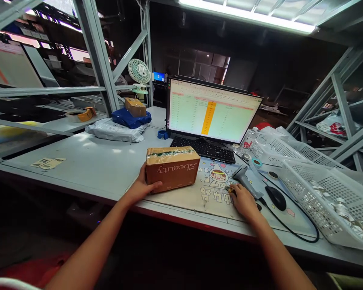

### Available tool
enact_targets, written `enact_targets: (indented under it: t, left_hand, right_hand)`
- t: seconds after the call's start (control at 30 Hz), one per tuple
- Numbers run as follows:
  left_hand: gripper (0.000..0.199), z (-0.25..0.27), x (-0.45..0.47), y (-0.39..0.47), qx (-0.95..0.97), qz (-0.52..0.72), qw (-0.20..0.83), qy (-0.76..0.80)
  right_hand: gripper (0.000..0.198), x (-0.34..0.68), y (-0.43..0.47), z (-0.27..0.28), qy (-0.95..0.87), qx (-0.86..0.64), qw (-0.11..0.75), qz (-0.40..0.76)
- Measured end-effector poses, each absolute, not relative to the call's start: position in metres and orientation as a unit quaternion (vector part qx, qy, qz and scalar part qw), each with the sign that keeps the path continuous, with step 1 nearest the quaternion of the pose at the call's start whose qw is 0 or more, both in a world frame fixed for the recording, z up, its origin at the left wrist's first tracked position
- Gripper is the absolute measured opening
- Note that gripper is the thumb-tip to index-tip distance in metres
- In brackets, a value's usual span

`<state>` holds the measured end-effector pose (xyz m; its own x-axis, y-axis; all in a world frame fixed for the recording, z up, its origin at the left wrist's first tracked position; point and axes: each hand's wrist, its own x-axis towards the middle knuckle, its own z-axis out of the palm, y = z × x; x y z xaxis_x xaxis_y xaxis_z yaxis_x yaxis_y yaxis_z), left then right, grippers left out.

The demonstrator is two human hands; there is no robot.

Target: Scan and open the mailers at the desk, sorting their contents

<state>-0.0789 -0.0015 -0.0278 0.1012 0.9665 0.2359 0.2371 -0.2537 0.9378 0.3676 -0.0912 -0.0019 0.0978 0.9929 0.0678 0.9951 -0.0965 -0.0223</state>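
The cardboard box (173,173) is placed at the centre of the frame, its taped top turned upward and its lettered long side turned toward the camera. Its left end is grasped by the left hand (142,183): the thumb is laid across the lower left corner of the lettered side, while the other fingers are mostly hidden by the box. The left forearm is stretched up from the lower left of the frame, slanted rightward, with the wrist held just above the front edge of the table (78,161). Whether the box is fully rested on the printed mat (181,201) cannot be told.

The right forearm is extended from the lower right of the frame, slanted up and leftward, and the right hand (242,199) is held palm down over the mat, right of centre. A small yellow-and-dark tool (229,189) is pinched between its bent fingers (most of it is covered, so its kind cannot be told). Just beyond that hand, a grey scanner (248,183) is laid, with a black mouse (276,198) to its right. The keyboard (218,152) is set behind the box, below the lit monitor (213,108).
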Motion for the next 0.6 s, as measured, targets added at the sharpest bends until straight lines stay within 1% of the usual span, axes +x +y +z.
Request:
enact_targets:
  t: [0.1,0.13,0.27,0.33,0.47,0.6]
  left_hand:
    - [0.114,-0.03,-0.082,-0.005,0.637,0.465,0.405,0.462]
    - [0.115,-0.03,-0.083,-0.006,0.642,0.461,0.41,0.456]
    - [0.121,-0.028,-0.085,-0.006,0.663,0.433,0.417,0.447]
    - [0.117,-0.027,-0.086,-0.005,0.672,0.42,0.416,0.447]
    - [0.109,-0.027,-0.085,-0.002,0.673,0.423,0.404,0.452]
    - [0.114,-0.028,-0.086,-0.001,0.676,0.409,0.405,0.46]
  right_hand:
    - [0.042,0.362,-0.08,0.0,-0.663,-0.747,0.043,-0.021]
    - [0.042,0.359,-0.076,0.003,-0.66,-0.748,0.063,-0.006]
    - [0.04,0.339,-0.053,0.025,-0.656,-0.719,0.208,0.097]
    - [0.036,0.326,-0.038,0.038,-0.67,-0.689,0.25,0.12]
    - [0.042,0.296,-0.009,0.062,-0.702,-0.63,0.294,0.156]
    - [0.04,0.273,0.007,0.08,-0.719,-0.589,0.319,0.185]
